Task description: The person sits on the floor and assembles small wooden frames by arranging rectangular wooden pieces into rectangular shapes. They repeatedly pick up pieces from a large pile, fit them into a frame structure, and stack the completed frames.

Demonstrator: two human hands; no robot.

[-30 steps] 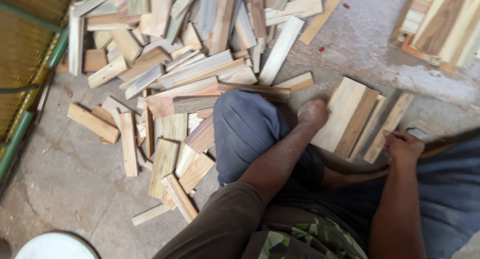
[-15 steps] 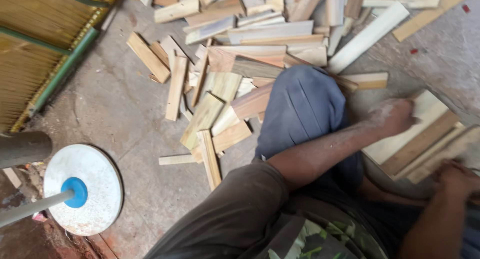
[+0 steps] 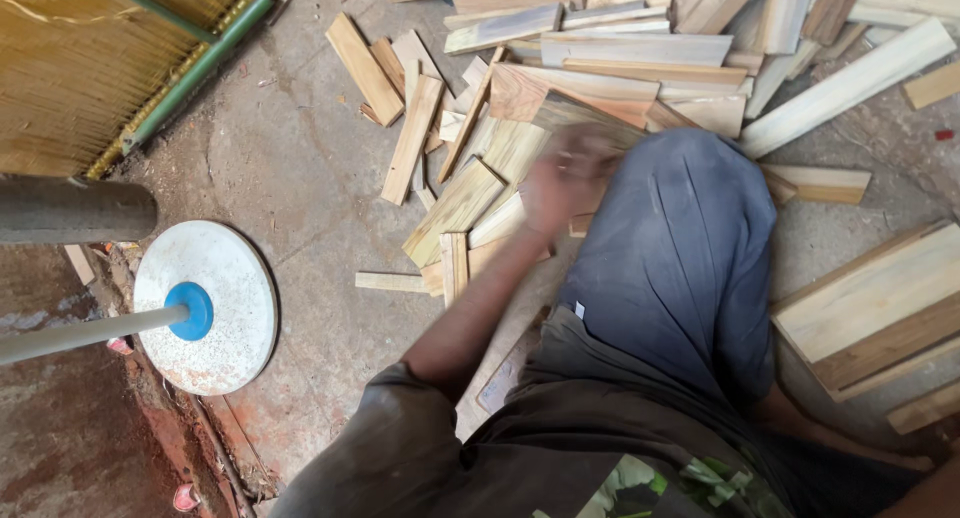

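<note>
Your left hand, blurred so I cannot tell its grip, is now reaching into the scattered wood offcuts beside your knee, having left the stacked boards; your right hand is out of sight.

Left hand: motion-blurred over the wood offcuts; fingers and any grasp unreadable. Right hand: out of frame, only a forearm sliver at the bottom-right corner. Stacked boards: cut off by right edge. Pole: cut off at left edge.
</note>
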